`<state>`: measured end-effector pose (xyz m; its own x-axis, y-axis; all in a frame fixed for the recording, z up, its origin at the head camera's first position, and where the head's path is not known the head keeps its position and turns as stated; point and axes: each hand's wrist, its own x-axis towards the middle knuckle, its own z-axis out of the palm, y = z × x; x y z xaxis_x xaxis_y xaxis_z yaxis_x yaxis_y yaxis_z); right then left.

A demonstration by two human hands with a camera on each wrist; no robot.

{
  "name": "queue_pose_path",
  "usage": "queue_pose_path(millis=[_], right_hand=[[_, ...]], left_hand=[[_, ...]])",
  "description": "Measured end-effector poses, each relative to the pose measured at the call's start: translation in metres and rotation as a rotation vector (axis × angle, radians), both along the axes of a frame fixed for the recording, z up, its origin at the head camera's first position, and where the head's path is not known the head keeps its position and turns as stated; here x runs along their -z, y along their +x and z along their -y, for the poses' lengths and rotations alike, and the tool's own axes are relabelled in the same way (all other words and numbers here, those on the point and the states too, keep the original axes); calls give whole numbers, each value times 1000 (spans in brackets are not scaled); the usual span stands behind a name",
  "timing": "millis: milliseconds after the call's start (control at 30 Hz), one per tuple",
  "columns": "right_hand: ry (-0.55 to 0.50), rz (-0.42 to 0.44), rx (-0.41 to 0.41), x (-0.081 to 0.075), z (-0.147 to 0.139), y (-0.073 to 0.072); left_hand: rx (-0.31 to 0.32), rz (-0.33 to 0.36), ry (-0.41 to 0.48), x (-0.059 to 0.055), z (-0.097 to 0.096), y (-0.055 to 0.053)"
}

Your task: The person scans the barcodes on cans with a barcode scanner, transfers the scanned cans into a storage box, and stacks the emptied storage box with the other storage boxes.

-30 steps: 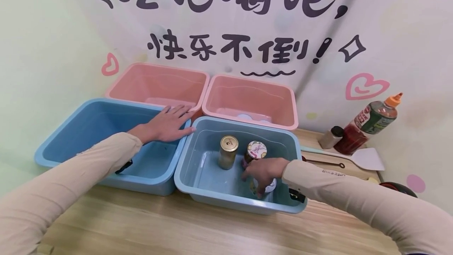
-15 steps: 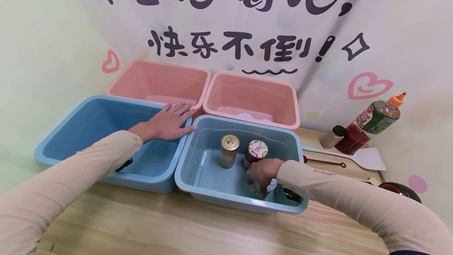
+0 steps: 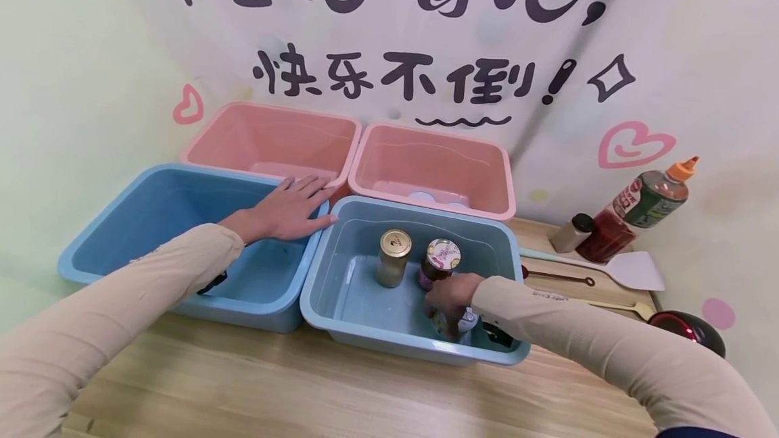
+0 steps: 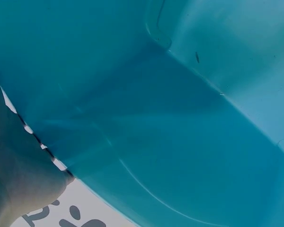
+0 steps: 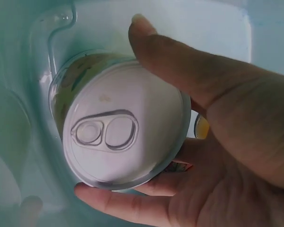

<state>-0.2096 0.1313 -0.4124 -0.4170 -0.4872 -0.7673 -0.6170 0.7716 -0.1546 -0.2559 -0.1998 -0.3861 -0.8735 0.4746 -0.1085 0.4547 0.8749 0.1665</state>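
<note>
My right hand (image 3: 449, 295) reaches down into the front right blue bin (image 3: 365, 309). Its thumb and fingers curl round the sides of a pull-tab can (image 5: 125, 125), which stands in a corner of that bin. In the head view the hand hides much of this can. Just behind it stands a dark jar (image 3: 443, 255) with a patterned lid, and further left a gold-lidded can (image 3: 395, 259). My left hand (image 3: 289, 211) lies palm down with straight fingers over the rim of the front left blue bin (image 3: 122, 218), fingertips at the pink bins.
Two pink bins, the left one (image 3: 274, 134) and the right one (image 3: 432, 154), stand behind the blue ones. At the right are a sauce bottle (image 3: 639, 205), a black-capped shaker (image 3: 572, 234), a white spatula (image 3: 635, 270) and a dark rounded object (image 3: 688, 330).
My right hand's fingers have drawn in from a spread pose round the pull-tab can, and the hand shifted slightly. The left hand stays on the rim.
</note>
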Motion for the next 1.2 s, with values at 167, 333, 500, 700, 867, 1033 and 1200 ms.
queue_pose_path(millis=[167,333,500,700,867,1033,1200], right_hand=[[17,-24,-50,1,0,-3],[14,-36,-61,-1,0,-4],[11,-22,-55,-4,0,-5],[-35,-18,-55,-23,2,-4],[-108,-34,-78,-44,2,-2],[-192,-30,-99,-68,-4,3],[-306,-53,-101,-92,-15,3]], left_hand=[[-6,-4,-9,0,1,-2],[-7,-4,-16,-2,0,-2],[-5,-1,-15,-4,-1,0],[-3,-3,-11,-3,-2,0],[-1,-4,-6,-2,-2,0],[-5,-5,2,-3,-2,1],[-6,-5,3,-4,-2,3]])
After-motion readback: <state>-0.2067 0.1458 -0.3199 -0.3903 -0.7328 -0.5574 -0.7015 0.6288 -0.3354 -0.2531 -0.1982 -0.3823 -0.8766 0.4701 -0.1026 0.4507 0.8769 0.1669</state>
